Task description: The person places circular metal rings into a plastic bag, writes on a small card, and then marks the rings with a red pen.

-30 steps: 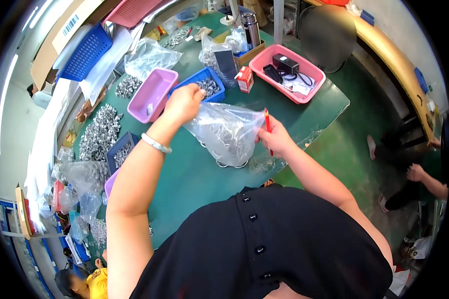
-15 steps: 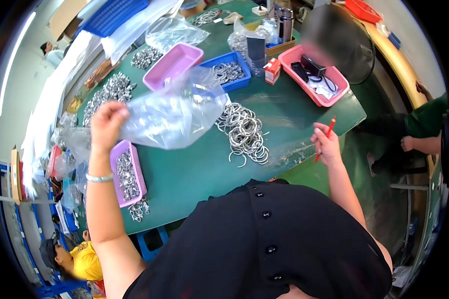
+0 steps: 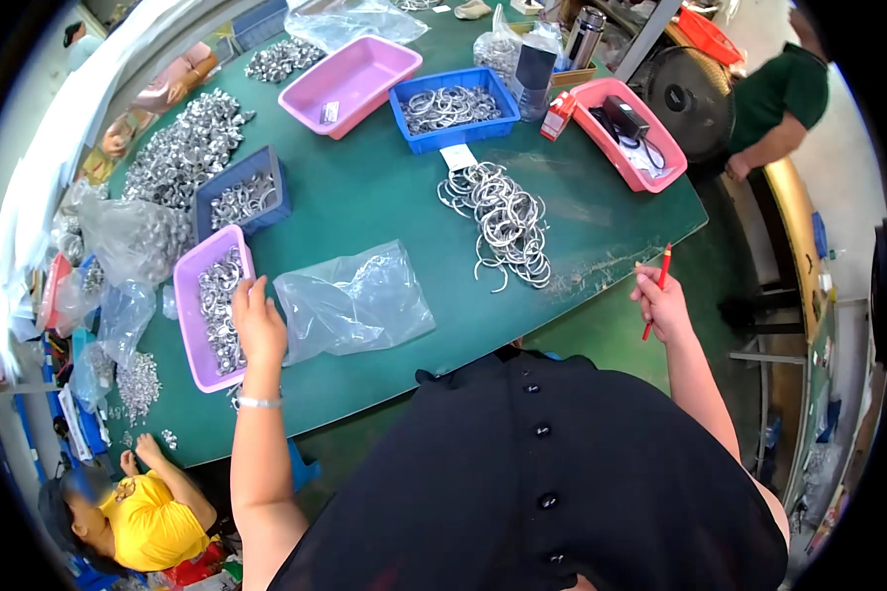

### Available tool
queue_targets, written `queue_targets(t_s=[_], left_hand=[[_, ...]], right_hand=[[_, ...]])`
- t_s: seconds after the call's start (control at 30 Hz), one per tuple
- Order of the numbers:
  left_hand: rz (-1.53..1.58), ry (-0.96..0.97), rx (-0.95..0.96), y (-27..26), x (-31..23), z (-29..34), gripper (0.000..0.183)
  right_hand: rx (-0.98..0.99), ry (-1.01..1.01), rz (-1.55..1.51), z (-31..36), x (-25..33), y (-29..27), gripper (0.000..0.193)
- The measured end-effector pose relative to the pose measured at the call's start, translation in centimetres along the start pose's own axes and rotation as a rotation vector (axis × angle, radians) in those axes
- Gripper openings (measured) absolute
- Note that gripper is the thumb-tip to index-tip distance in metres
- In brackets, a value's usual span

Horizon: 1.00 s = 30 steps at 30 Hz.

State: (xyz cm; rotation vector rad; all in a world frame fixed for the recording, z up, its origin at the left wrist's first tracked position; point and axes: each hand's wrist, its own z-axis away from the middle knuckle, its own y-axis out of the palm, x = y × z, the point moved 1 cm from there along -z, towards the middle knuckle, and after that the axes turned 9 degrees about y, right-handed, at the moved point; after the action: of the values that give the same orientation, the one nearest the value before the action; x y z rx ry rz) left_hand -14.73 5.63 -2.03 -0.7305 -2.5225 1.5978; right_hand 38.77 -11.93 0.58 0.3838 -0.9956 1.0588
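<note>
My left hand [image 3: 259,327] is at the right rim of a long lilac bin [image 3: 183,325], fingers stretched out and apart. Whether it touches the rim or the metal parts [image 3: 219,300] inside is hard to tell. Beside that hand a clear plastic bag [image 3: 360,305] lies flat on the green table. My right hand [image 3: 662,303], out past the table's right edge, is closed around a red pencil [image 3: 666,264] held upright. Between the hands, a heap of metal rings [image 3: 503,222] rests on the tabletop, with a white tag [image 3: 458,158] at its top.
A dark blue bin [image 3: 203,212], pink tray [image 3: 301,94] and blue bin [image 3: 453,141] stand farther off. A metal-parts pile [image 3: 182,148] spreads at left. A pink basket [image 3: 660,180] sits at right, near a fan [image 3: 690,103]. Other people are at left and far right.
My left hand has let go of the clear bag, now flat on the table, and come down to the lilac bin. My right hand keeps the red pencil. The view has shifted.
</note>
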Motion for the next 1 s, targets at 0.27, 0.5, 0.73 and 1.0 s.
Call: queue_targets(t_s=[0.27,0.5,0.73,1.0], left_hand=[[0.187,-0.454,-0.057,-2.0,-5.0,18.4,0.04],[0.004,-1.596,0.52,3.7,-19.3,40.2,0.045],[0.53,-2.289,0.816,13.5,-49.8,46.0,0.053],[0.221,-1.585,0.694,20.1,-55.7,42.3,0.068]], right_hand=[[0.155,-0.171,0.902,-3.1,2.6,6.1,0.02],[0.612,-0.462,1.909,-12.7,0.8,8.5,0.017],[0.907,-0.128,1.826,-18.8,-0.5,9.0,0.012],[0.996,-0.242,1.881,-16.1,-0.3,10.4,0.015]])
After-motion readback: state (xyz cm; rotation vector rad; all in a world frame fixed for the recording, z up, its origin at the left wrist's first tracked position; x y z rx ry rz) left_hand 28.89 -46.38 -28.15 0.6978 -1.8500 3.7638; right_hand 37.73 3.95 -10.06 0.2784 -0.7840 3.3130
